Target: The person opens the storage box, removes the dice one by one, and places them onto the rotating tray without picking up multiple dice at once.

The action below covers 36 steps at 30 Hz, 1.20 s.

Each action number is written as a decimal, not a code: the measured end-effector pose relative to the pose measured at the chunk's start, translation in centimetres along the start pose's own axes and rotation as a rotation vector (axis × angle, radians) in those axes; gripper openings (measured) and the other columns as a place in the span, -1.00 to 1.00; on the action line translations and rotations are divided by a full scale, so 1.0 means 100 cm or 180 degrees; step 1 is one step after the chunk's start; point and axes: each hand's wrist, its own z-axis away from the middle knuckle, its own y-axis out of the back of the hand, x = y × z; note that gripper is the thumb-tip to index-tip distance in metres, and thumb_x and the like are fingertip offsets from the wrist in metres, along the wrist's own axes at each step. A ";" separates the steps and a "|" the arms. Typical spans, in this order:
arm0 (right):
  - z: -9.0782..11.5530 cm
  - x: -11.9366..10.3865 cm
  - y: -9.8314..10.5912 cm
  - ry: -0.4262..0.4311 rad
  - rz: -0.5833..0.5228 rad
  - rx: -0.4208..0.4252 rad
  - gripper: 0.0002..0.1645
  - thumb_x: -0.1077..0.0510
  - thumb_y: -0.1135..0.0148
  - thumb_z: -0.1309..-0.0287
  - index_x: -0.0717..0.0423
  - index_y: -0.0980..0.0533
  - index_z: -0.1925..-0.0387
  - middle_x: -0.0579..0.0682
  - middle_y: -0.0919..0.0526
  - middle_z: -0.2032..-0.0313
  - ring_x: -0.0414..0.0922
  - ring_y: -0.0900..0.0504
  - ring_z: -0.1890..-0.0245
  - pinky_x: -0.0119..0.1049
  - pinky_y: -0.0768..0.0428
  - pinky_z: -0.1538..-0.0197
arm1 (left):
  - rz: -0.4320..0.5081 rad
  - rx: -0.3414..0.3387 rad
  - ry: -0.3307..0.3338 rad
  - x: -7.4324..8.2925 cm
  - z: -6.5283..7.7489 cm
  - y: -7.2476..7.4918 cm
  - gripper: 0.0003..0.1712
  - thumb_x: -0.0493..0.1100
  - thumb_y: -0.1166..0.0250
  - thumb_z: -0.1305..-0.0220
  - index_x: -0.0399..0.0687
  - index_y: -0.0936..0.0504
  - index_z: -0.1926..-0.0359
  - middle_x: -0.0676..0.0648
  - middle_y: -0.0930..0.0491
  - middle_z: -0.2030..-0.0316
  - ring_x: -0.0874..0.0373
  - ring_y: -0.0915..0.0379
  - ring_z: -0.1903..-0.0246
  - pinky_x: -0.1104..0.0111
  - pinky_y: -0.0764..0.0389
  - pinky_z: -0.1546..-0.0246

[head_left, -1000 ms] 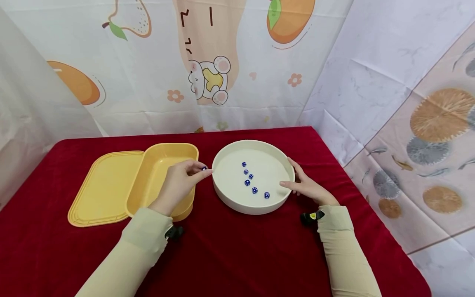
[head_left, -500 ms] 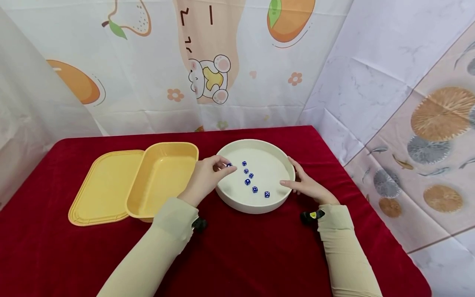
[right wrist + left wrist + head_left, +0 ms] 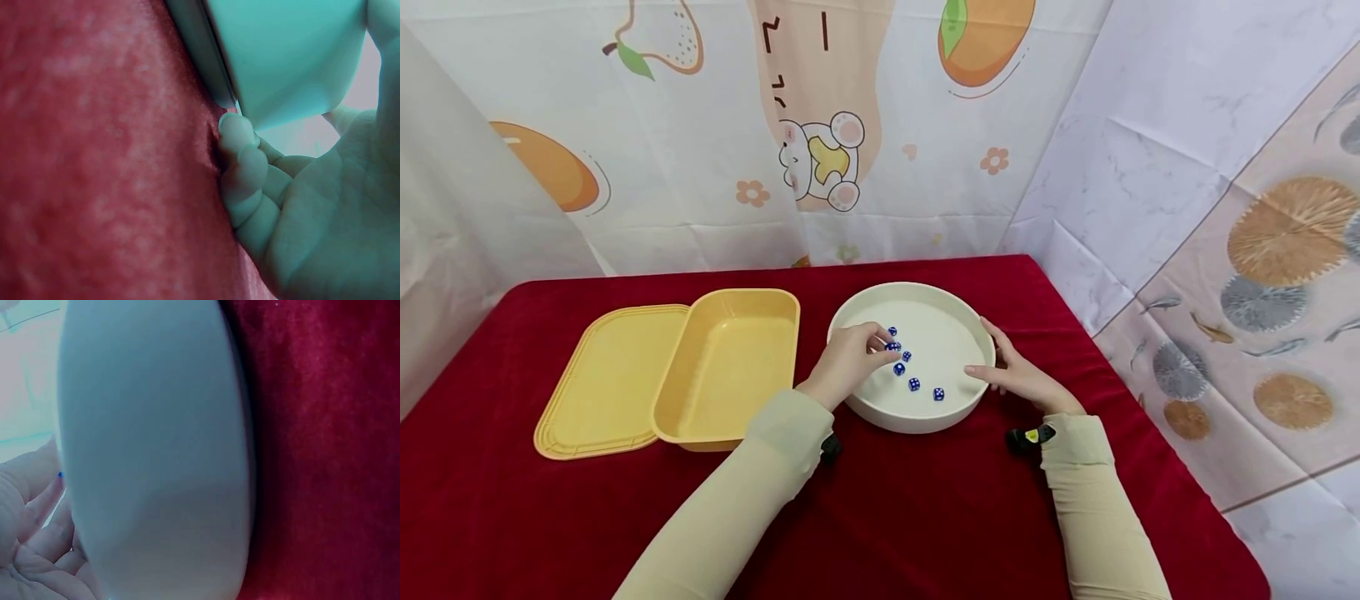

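Observation:
A low round cream tray (image 3: 912,423) stands on the red cloth with several blue dice (image 3: 914,384) scattered over its floor. My left hand (image 3: 850,357) reaches over the tray's left rim and pinches a blue die (image 3: 890,347) between thumb and fingertips, close to the dice at the upper left of the group. In the left wrist view the tray's outer wall (image 3: 156,425) hides most of the fingertips. My right hand (image 3: 1026,379) grips the tray's right side, thumb over the rim and fingers along the outside. Curled fingers (image 3: 244,172) show beside the tray's base in the right wrist view.
Left of the tray is a deep yellow box (image 3: 722,367), its inside bare. It overlaps a flat yellow lid (image 3: 602,383) farther left. Red cloth (image 3: 925,517) covers the table, and a printed curtain (image 3: 700,167) hangs behind the back edge.
My left hand has moved right from beside the yellow box, across the tray's rim and in among the dice, carrying the pinched die. The right hand and the tray look nearly still.

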 end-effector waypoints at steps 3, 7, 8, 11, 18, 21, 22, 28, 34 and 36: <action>0.000 0.001 0.000 -0.0006 -0.0003 0.0003 0.15 -0.04 -0.30 -0.22 -0.30 0.26 -0.57 0.20 -0.41 0.08 -0.05 -0.52 0.42 -0.29 -0.48 0.36 | -0.0034 -0.0014 0.0026 0.000 -0.004 -0.004 -0.73 0.00 -0.40 -0.25 0.05 -0.65 0.08 -0.03 -0.67 0.20 0.11 -0.50 0.19 0.33 -0.60 0.15; -0.001 0.002 0.001 -0.0001 -0.0003 -0.0005 0.15 -0.04 -0.30 -0.22 -0.30 0.25 -0.57 0.20 -0.42 0.11 -0.05 -0.52 0.43 -0.28 -0.48 0.36 | -0.0158 -0.0015 0.0044 -0.002 -0.007 -0.009 -0.74 0.02 -0.39 -0.26 0.08 -0.65 0.09 -0.02 -0.67 0.18 0.11 -0.51 0.17 0.30 -0.60 0.09; -0.001 0.002 0.000 -0.0001 -0.0001 -0.0006 0.15 -0.04 -0.30 -0.22 -0.30 0.25 -0.57 0.20 -0.42 0.12 -0.05 -0.52 0.44 -0.29 -0.49 0.36 | -0.0216 -0.0013 0.0045 -0.002 -0.008 -0.009 -0.74 0.03 -0.39 -0.26 0.09 -0.65 0.08 -0.01 -0.67 0.17 0.11 -0.51 0.16 0.29 -0.59 0.08; -0.001 0.001 0.000 0.0009 0.0002 -0.0010 0.15 -0.04 -0.30 -0.22 -0.29 0.25 -0.57 0.20 -0.42 0.12 -0.06 -0.51 0.44 -0.29 -0.49 0.36 | -0.0403 0.0027 -0.0010 -0.002 -0.010 -0.010 -0.74 0.05 -0.39 -0.26 0.12 -0.67 0.08 0.00 -0.69 0.16 0.11 -0.51 0.13 0.27 -0.58 0.05; -0.001 0.000 0.000 0.0002 0.0001 -0.0018 0.16 -0.04 -0.29 -0.23 -0.28 0.27 -0.57 0.21 -0.41 0.08 -0.07 -0.51 0.42 -0.29 -0.49 0.36 | -0.0749 0.0114 -0.0113 -0.003 -0.015 -0.009 -0.71 0.05 -0.39 -0.25 0.15 -0.71 0.04 0.04 -0.68 0.22 0.14 -0.49 0.19 0.29 -0.56 0.16; -0.002 0.001 0.001 -0.0008 0.0010 -0.0020 0.16 -0.05 -0.29 -0.23 -0.29 0.28 -0.57 0.21 -0.41 0.08 -0.06 -0.52 0.41 -0.29 -0.49 0.36 | -0.0872 0.0119 -0.0095 -0.006 -0.017 -0.011 -0.70 0.08 -0.39 -0.24 0.16 -0.72 0.04 0.05 -0.68 0.21 0.15 -0.50 0.19 0.29 -0.56 0.17; -0.002 0.002 0.001 -0.0009 0.0010 -0.0020 0.16 -0.05 -0.29 -0.23 -0.29 0.28 -0.57 0.21 -0.41 0.08 -0.06 -0.52 0.40 -0.28 -0.49 0.37 | -0.0918 0.0121 -0.0090 -0.007 -0.017 -0.012 -0.70 0.09 -0.39 -0.24 0.16 -0.71 0.03 0.05 -0.69 0.21 0.15 -0.51 0.18 0.28 -0.56 0.16; -0.002 0.002 0.001 -0.0014 0.0002 -0.0023 0.16 -0.05 -0.30 -0.22 -0.31 0.28 -0.57 0.22 -0.42 0.07 -0.05 -0.53 0.37 -0.28 -0.49 0.38 | -0.1183 0.0167 -0.0080 -0.010 -0.016 -0.017 -0.68 0.13 -0.37 -0.24 0.18 -0.72 0.04 0.11 -0.73 0.20 0.14 -0.55 0.10 0.22 -0.55 0.09; -0.002 0.002 0.001 -0.0008 -0.0018 -0.0009 0.16 -0.03 -0.30 -0.22 -0.30 0.27 -0.57 0.21 -0.41 0.09 -0.06 -0.52 0.42 -0.29 -0.49 0.37 | -0.1250 0.0279 -0.0036 -0.012 -0.016 -0.022 -0.67 0.14 -0.38 -0.24 0.19 -0.73 0.04 0.14 -0.74 0.25 0.15 -0.51 0.15 0.21 -0.52 0.10; -0.002 0.002 0.000 -0.0004 -0.0023 -0.0007 0.16 -0.03 -0.30 -0.22 -0.29 0.27 -0.57 0.21 -0.41 0.09 -0.06 -0.51 0.43 -0.29 -0.49 0.37 | -0.1269 0.0298 -0.0004 -0.012 -0.016 -0.023 -0.68 0.14 -0.38 -0.23 0.18 -0.74 0.04 0.14 -0.73 0.27 0.15 -0.49 0.18 0.22 -0.51 0.11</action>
